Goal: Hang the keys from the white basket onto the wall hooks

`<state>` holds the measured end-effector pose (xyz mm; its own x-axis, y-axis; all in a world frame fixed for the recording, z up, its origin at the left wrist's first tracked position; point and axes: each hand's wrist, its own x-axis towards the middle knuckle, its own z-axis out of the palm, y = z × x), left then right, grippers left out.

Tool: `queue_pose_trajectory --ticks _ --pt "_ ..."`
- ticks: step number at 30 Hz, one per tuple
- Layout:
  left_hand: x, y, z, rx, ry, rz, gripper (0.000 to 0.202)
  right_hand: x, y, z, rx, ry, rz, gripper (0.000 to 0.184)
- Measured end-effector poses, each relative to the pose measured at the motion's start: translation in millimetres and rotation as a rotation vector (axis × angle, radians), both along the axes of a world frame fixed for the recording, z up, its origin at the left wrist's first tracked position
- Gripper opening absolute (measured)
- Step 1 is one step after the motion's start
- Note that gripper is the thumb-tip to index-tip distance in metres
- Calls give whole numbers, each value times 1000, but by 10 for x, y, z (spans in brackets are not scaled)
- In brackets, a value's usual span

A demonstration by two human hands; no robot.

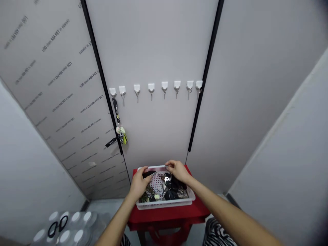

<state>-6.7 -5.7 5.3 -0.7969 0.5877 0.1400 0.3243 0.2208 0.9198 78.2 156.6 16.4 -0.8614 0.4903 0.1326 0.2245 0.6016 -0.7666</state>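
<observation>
A white plastic basket (164, 204) with a perforated bottom holds keys, key rings and black straps or fobs (171, 194). My left hand (139, 184) is at the basket's left side, its thumb and fingers closed on a black strap-like piece (149, 174) with a light edge. At the back right rim my right hand (178, 171) pinches thumb and forefinger together. Something small and shiny shows at those fingertips, too small to name. Dark keychain items lie under the right hand, partly hidden by it.
The basket stands on a red stool (166, 217). Several white hooks (164, 86) run in a row along the grey panel. From the leftmost hangs a keychain bundle (121, 133) with a black strap. Capped clear bottles (69, 229) and black scissors-like handles (57, 226) are at lower left.
</observation>
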Motion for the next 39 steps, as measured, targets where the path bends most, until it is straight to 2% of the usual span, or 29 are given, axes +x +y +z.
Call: queue_pose_trajectory --ticks 3,6,9,11,13,16,17,19,23,30,34,39 --pt "-16 -15 119 175 -269 -5 40 4 73 90 -177 85 -13 18" --pt "-22 -26 253 342 -504 -5 40 33 95 149 -242 73 7 15" --pt "-20 -25 390 486 -636 11 38 78 35 169 -235 -16 56 12" --pt "-12 -15 466 549 -669 16 36 86 -65 188 -295 -3 103 14" --pt "4 -1 514 578 -667 17 35 57 -195 231 -521 33 156 27" --pt "42 5 534 571 -624 -2 37 -54 -364 342 -976 50 171 44" --pt "56 -2 532 555 -609 -16 38 -100 -398 387 -1075 83 139 43" --pt "87 -32 522 513 -578 -41 39 -192 -431 478 -1162 191 72 36" --pt "127 -112 493 423 -502 -32 39 -334 -430 652 -1111 396 40 24" --pt "14 -139 481 436 -425 71 33 -495 -511 996 -935 530 81 30" --pt "-103 -123 581 470 -308 133 32 -628 -631 1201 -902 530 165 32" --pt "-203 -170 753 531 -250 243 33 -845 -809 1344 -700 524 159 23"
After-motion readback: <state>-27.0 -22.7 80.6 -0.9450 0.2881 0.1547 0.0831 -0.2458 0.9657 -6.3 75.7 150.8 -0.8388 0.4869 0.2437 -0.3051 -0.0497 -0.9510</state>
